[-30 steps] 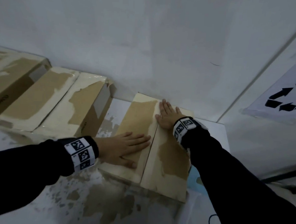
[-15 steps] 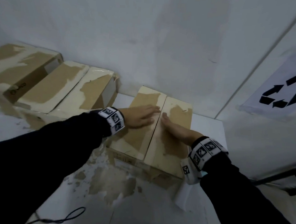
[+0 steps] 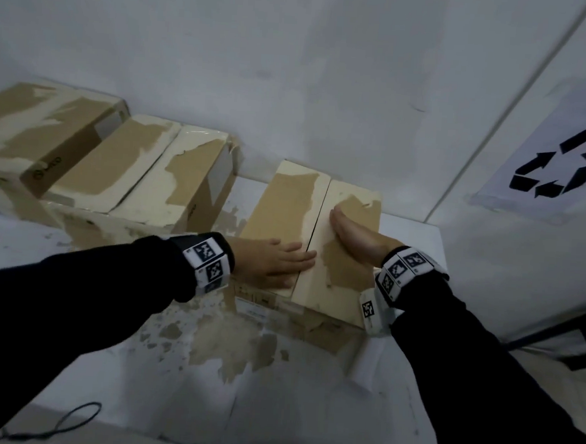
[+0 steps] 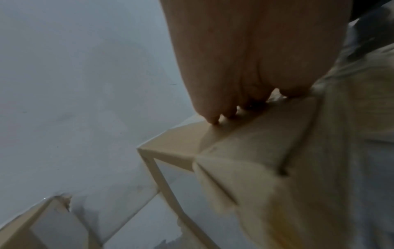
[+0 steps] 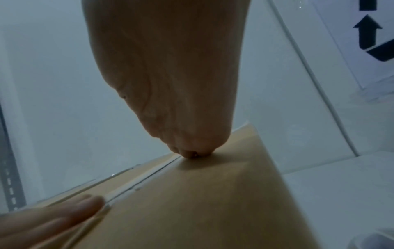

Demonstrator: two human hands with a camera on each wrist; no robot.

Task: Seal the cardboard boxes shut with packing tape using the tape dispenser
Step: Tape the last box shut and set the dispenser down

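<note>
Pressing cardboard box (image 3: 286, 204) flaps: left hand (image 3: 272, 260) fingers straight, together; right hand (image 3: 356, 234) flat, far side. Head view alone shows neighbouring boxes (image 3: 143, 175) left.

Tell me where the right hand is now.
In the head view the right hand lies flat on the right flap of the near box, beside the centre seam, across from the left hand.

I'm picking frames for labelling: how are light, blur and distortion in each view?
Head view: dim, bluish light, wide-angle bending at the edges, yet the cardboard box and both hands are legible. Left wrist view: motion-blurred, the left hand looms large and soft. Right wrist view: sharper, the right hand shadows the flap beneath its fingertips.
</note>
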